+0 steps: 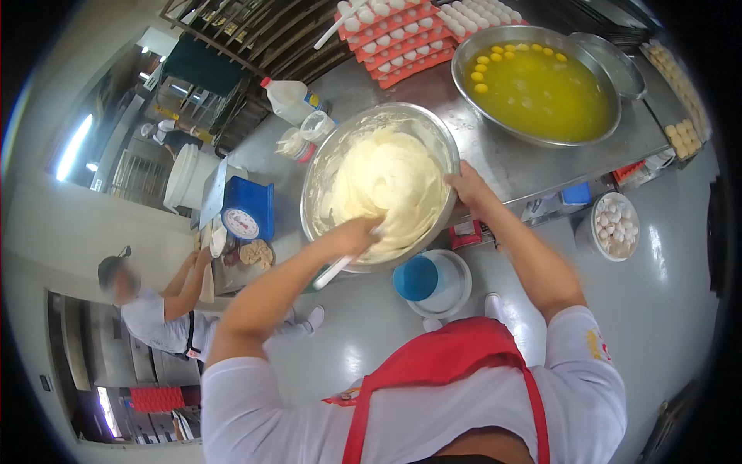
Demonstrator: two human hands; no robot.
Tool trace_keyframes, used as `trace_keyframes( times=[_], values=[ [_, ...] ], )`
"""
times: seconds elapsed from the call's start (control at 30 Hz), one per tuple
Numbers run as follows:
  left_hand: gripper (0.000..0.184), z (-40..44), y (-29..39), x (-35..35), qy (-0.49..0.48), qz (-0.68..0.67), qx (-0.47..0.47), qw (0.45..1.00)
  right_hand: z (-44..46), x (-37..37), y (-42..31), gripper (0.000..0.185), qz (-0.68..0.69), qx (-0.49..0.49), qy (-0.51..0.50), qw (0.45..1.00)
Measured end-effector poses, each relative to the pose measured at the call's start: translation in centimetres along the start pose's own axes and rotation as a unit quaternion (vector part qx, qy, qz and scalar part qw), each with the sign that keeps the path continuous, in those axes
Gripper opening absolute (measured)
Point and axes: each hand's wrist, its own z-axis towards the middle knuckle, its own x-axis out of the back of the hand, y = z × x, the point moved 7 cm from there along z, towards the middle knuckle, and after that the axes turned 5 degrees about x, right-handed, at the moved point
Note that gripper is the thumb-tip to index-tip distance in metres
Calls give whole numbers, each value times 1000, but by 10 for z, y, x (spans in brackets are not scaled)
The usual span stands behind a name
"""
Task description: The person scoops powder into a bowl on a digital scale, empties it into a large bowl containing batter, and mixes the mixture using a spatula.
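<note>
A large steel bowl of thick, pale cream or batter stands at the table's front edge, tilted a little toward me. My left hand is closed around a white-handled spatula over the bowl's near left part; its working end is hidden in the mix. The handle sticks out past the near rim. On the right side, my right hand grips the bowl's rim, fingers bent over the edge.
Right of the bowl sits a wide basin of egg whites and yolks. Behind are stacked egg trays. To the left are a jug and blue scale. A bucket stands below; a co-worker is left.
</note>
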Motion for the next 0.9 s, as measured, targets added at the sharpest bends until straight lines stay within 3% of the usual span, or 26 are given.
trace_keyframes(
  times=[0.03,0.1,0.13,0.23,0.27,0.3,0.37,0.43,0.5,0.53,0.57,0.6,0.63,0.7,0.73,0.83,0.87,0.9],
  values=[
    [53,17,17,9,-26,-110,57,992,-9,-3,5,38,1,0,6,1000],
    [51,41,1,36,32,-259,54,964,-42,-9,11,35,8,74,46,996],
    [50,30,-9,49,76,-252,87,961,-55,-16,16,35,16,-8,51,999],
    [53,16,-80,46,150,126,22,980,-50,-7,8,34,20,-48,39,998],
    [54,3,-92,32,127,220,20,967,-30,10,1,31,5,-21,80,997],
    [54,-4,-82,26,127,220,19,967,-21,9,-6,31,5,-21,81,996],
    [53,-18,-29,5,6,142,-17,990,-9,2,-24,30,7,39,62,997],
    [48,-3,29,19,-52,-70,32,996,-6,0,-3,30,-24,65,72,995],
    [44,37,10,39,-45,-369,23,928,-39,-8,6,29,-72,111,108,985],
    [42,28,8,57,22,-391,37,919,-49,-13,3,29,-75,111,107,985],
    [43,21,-8,65,47,-402,66,912,-59,-23,10,30,-61,17,62,996],
    [45,12,-24,69,65,-293,85,950,-66,-30,19,30,-48,-75,16,996],
    [46,3,-41,68,81,-180,102,975,-57,-23,14,30,-51,-75,15,996],
    [49,-14,-71,45,74,64,91,991,-26,3,-11,31,-88,28,88,992],
    [49,-23,-58,41,76,66,89,991,-13,5,-17,31,-88,31,89,992],
    [53,-26,-6,8,-34,-31,70,996,6,-2,-1,31,-8,29,53,998],
    [53,-8,15,14,-47,-71,35,996,8,-2,11,31,-24,86,53,995],
    [51,37,-15,5,-26,-335,19,942,-1,-4,23,31,-40,137,53,988]
  ],
)
